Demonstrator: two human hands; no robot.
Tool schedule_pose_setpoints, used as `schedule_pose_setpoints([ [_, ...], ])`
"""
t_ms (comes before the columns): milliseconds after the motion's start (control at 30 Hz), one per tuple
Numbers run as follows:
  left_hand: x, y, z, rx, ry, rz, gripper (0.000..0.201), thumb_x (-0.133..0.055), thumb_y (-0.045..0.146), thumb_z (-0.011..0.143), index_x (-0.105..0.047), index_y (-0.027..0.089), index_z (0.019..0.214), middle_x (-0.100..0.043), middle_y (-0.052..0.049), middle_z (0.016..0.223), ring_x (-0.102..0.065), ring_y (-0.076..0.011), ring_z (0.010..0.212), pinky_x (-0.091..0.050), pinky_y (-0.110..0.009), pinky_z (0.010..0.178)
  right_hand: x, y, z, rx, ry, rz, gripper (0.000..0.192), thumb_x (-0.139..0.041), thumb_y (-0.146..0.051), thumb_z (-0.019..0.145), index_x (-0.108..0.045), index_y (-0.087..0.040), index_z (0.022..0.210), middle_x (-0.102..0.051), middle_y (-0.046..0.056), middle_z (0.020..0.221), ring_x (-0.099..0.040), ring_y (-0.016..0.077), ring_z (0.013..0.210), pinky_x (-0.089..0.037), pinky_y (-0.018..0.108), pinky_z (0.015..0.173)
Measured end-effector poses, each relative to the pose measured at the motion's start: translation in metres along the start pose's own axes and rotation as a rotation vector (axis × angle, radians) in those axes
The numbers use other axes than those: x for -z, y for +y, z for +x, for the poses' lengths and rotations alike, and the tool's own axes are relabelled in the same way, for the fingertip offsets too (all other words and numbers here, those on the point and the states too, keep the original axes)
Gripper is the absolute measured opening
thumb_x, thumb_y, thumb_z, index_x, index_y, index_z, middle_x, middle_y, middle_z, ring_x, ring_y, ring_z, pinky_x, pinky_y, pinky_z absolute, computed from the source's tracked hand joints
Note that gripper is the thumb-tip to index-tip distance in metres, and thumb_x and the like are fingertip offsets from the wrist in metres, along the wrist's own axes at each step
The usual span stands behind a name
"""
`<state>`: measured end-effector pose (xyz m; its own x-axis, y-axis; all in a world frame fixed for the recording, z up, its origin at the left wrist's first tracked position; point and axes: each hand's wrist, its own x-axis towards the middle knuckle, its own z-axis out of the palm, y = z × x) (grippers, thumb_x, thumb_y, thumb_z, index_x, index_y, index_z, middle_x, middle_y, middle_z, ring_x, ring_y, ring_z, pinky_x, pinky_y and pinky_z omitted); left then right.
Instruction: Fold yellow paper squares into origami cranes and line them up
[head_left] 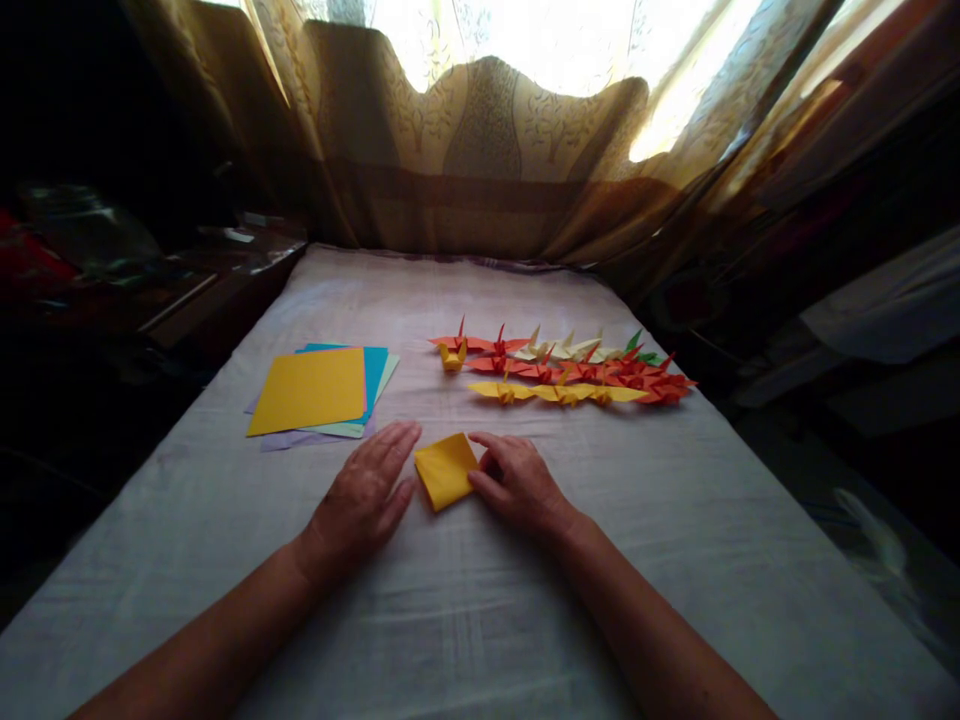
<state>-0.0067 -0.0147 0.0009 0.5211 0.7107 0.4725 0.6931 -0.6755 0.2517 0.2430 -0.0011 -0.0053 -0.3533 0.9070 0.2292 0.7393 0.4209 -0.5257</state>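
The right hand (517, 482) covers the folded yellow paper's (445, 470) right edge; both forearms leave the bottom edge.

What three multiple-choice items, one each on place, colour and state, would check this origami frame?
1. Where does the stack of flat sheets lie?
A. left of the hands
B. right of the cranes
C. under the curtain

2. What colour is the folded paper between the hands?
A. blue
B. yellow
C. green

3. How is the left hand?
A. clenched in a fist
B. lifted, holding a crane
C. flat, palm down on the cloth

Answers:
1 A, the stack sits at the left of the table.
2 B, it is yellow and the right hand touches its edge.
3 C, its fingers lie spread beside the paper.
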Motion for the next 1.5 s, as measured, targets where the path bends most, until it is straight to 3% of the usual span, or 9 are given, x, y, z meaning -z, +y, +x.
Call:
schedule_pose_setpoints([
  [100,-0.003,0.019,0.0,-0.185,-0.116,0.004,0.046,-0.045,0.029,0.1,-0.043,0.022,0.146,-0.054,-0.009,0.145,-0.042,-0.0276,0.14,-0.031,-0.048,0.118,-0.005,0.002,-0.004,0.017,0.06,0.003,0.046,-0.065,-0.019,0.081,-0.057,-0.018,0.126,-0.069,0.0,0.078,-0.063,0.0189,0.078,-0.042,0.036,0.083],
  [233,-0.012,0.031,-0.004,-0.199,-0.334,0.001,0.062,-0.05,0.05,0.097,-0.04,0.018,0.149,-0.053,-0.011,0.147,-0.046,-0.0309,0.137,-0.027,-0.051,0.118,-0.01,0.003,-0.008,0.033,0.132,0.021,0.043,-0.062,-0.021,0.084,-0.056,-0.019,0.127,-0.069,0.0,0.079,-0.062,0.0181,0.076,-0.043,0.035,0.081],
  [333,-0.015,0.03,-0.007,-0.175,-0.404,-0.027,0.066,-0.049,0.054,0.096,-0.035,0.02,0.151,-0.049,-0.011,0.149,-0.045,-0.0295,0.138,-0.025,-0.049,0.119,-0.013,0.001,-0.01,0.01,0.183,0.017,0.036,-0.059,-0.021,0.087,-0.059,-0.019,0.122,-0.069,0.001,0.078,-0.061,0.0186,0.077,-0.043,0.035,0.082],
  [467,-0.016,0.029,-0.009,-0.167,-0.412,-0.047,0.064,-0.051,0.052,0.096,-0.037,0.021,0.151,-0.05,-0.01,0.149,-0.045,-0.0292,0.138,-0.028,-0.047,0.118,-0.014,-0.006,-0.01,-0.079,0.229,-0.084,0.026,-0.06,-0.021,0.085,-0.064,-0.02,0.111,-0.067,0.002,0.077,-0.059,0.0207,0.08,-0.04,0.035,0.082],
  [667,-0.018,0.027,-0.008,-0.168,-0.408,-0.06,0.06,-0.051,0.047,0.097,-0.039,0.02,0.15,-0.05,-0.009,0.149,-0.045,-0.0292,0.138,-0.029,-0.048,0.118,-0.012,-0.014,-0.006,-0.162,0.2,-0.198,0.004,-0.065,-0.023,0.082,-0.067,-0.023,0.086,-0.067,0.006,0.096,-0.055,0.0257,0.099,-0.038,0.038,0.087],
  [800,-0.018,0.021,-0.006,-0.172,-0.405,-0.045,0.056,-0.048,0.045,0.098,-0.042,0.019,0.147,-0.053,-0.01,0.147,-0.047,-0.0277,0.137,-0.033,-0.046,0.116,-0.015,-0.015,-0.005,-0.185,0.18,-0.153,0.016,-0.062,-0.018,0.082,-0.067,-0.023,0.096,-0.068,0.007,0.106,-0.055,0.026,0.106,-0.038,0.04,0.091],
  [967,-0.019,0.014,-0.004,-0.132,-0.351,0.023,0.054,-0.048,0.045,0.099,-0.045,0.018,0.145,-0.053,-0.011,0.146,-0.045,-0.0287,0.138,-0.031,-0.049,0.117,-0.021,-0.014,-0.007,-0.115,0.159,-0.195,0.041,-0.056,-0.016,0.087,-0.062,-0.025,0.126,-0.065,0.008,0.127,-0.053,0.0251,0.119,-0.037,0.041,0.1],
  [1200,-0.02,0.016,-0.001,-0.067,-0.309,0.01,0.046,-0.045,0.043,0.1,-0.053,0.021,0.139,-0.057,-0.01,0.143,-0.048,-0.0275,0.136,-0.03,-0.05,0.116,-0.022,-0.014,-0.007,-0.075,0.024,-0.362,0.037,-0.048,-0.025,0.097,-0.062,-0.026,0.131,-0.055,0.01,0.143,-0.043,0.0318,0.134,-0.032,0.05,0.106],
  [1500,-0.022,0.021,0.01,0.108,-0.208,-0.154,0.025,-0.048,0.026,0.097,-0.068,0.023,0.111,-0.069,-0.009,0.123,-0.059,-0.0246,0.12,-0.034,-0.055,0.112,-0.019,-0.018,-0.007,-0.049,0.016,-0.367,0.038,-0.055,-0.034,0.094,-0.062,-0.023,0.131,-0.055,0.014,0.142,-0.045,0.034,0.133,-0.034,0.053,0.105],
])
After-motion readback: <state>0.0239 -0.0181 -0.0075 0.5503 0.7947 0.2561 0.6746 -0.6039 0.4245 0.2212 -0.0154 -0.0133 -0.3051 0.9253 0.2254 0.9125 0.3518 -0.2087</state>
